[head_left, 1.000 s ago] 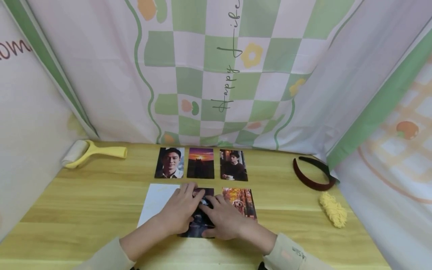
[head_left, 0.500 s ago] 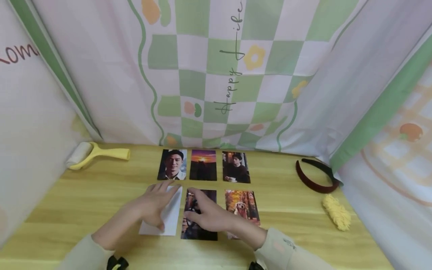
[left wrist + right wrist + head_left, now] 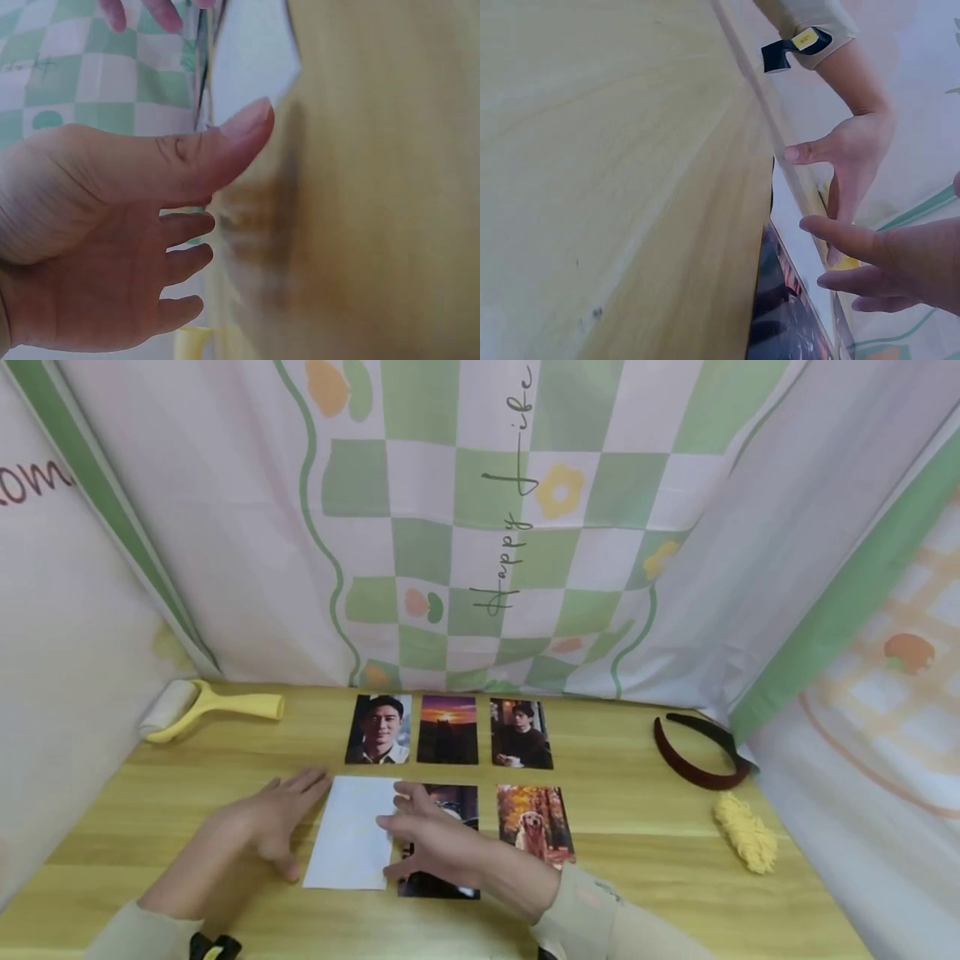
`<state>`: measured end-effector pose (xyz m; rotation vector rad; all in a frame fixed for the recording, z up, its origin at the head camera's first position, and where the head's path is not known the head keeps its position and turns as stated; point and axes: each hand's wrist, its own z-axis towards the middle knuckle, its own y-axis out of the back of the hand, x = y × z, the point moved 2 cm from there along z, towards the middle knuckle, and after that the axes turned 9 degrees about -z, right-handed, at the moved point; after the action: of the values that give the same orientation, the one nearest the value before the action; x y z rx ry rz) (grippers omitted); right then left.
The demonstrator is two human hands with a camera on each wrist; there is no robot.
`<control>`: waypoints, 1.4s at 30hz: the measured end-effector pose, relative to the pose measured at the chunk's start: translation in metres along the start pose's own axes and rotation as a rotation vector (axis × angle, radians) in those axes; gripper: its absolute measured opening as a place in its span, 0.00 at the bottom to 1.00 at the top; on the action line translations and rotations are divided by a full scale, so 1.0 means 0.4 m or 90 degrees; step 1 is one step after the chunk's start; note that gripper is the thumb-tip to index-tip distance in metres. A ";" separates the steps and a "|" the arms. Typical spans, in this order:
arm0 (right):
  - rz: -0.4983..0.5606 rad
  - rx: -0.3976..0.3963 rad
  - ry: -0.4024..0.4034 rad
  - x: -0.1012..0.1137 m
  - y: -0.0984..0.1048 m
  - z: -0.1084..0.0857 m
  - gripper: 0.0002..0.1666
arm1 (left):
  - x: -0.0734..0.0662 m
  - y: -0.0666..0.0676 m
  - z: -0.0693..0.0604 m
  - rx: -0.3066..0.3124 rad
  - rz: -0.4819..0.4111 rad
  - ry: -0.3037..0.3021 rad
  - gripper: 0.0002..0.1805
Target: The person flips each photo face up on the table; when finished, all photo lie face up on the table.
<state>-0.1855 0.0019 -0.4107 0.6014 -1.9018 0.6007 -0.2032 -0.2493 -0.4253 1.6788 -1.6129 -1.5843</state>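
Observation:
A white card point(image 3: 347, 835) lies flat at the left of the front row. My left hand point(image 3: 258, 822) is at its left edge, with extended fingers and the thumb apart; in the left wrist view this hand point(image 3: 112, 232) holds nothing, and a corner of the white card point(image 3: 251, 64) shows past the thumb. Over a dark photo card point(image 3: 441, 887) my right hand point(image 3: 442, 843) reaches leftward, its fingertips at the white card's right edge. Whether they touch it I cannot tell. In the right wrist view the right hand's fingers point(image 3: 855, 240) look loosely spread.
Behind are a portrait photo point(image 3: 378, 731), a sunset photo point(image 3: 447, 731) and a photo of a seated person point(image 3: 521, 732). A dog photo point(image 3: 534, 822) lies right. A yellow-handled roller point(image 3: 213, 703) is far left; a dark red headband point(image 3: 693, 768) and yellow yarn point(image 3: 746, 832) are right.
Both hands have moved left from the dark photo card. The left hand crossed the white card to its left side, uncovering it; the right hand shifted to the white card's right edge.

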 end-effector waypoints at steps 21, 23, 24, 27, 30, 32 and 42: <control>0.013 -0.004 -0.003 -0.013 0.030 -0.001 0.45 | -0.009 -0.002 -0.010 -0.033 -0.023 0.018 0.68; 0.009 -0.006 -0.003 -0.013 0.032 -0.001 0.44 | -0.007 -0.004 -0.008 -0.028 -0.028 0.025 0.66; 0.009 -0.006 -0.003 -0.013 0.032 -0.002 0.44 | -0.006 -0.004 -0.008 -0.027 -0.028 0.027 0.66; 0.014 -0.005 -0.005 -0.013 0.032 -0.002 0.44 | -0.004 -0.007 -0.008 -0.027 -0.031 0.028 0.65; 0.024 -0.003 -0.008 -0.013 0.029 -0.004 0.44 | -0.002 -0.011 -0.010 -0.034 -0.036 0.024 0.64; 0.030 -0.002 -0.010 -0.014 0.028 -0.005 0.44 | -0.001 -0.016 -0.010 -0.044 -0.037 0.018 0.63; 0.126 -0.062 -0.023 -0.008 0.023 0.003 0.47 | 0.002 -0.030 -0.005 -0.071 -0.025 0.023 0.63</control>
<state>-0.1911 0.0083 -0.4154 0.3666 -2.0273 0.6225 -0.1960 -0.2470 -0.4347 1.6809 -1.4545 -1.6226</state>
